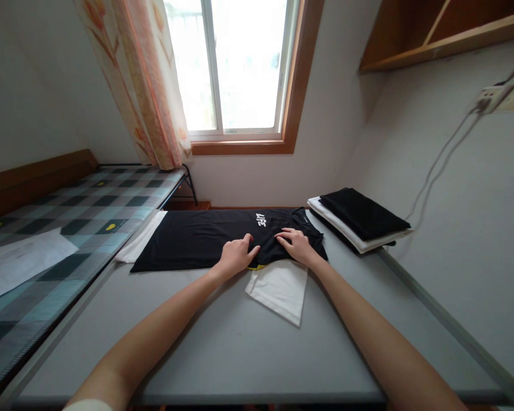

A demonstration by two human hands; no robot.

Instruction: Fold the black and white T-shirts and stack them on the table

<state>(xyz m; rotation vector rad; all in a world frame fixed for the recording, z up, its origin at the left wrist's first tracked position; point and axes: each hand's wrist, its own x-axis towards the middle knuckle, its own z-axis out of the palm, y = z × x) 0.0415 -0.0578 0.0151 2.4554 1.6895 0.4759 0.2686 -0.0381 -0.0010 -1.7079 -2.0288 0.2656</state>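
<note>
A black shirt (197,237) with white "LIFE" lettering lies flat on the grey table (240,354), its collar end at the right. White cloth (281,290) sticks out from under its near edge as a sleeve, and more white shows past its left end. My left hand (237,254) rests on the shirt's near edge, fingers curled down and thumb apart; whether it pinches fabric is hidden. To the right, my right hand (294,245) lies on the black fabric near the collar, its fingers spread and holding nothing.
Folded black and white clothes (364,214) are stacked at the table's back right, by the wall. A bed with a checked cover (107,197) adjoins the left side, with a paper sheet (25,260) on it. A cable (432,165) hangs down the right wall.
</note>
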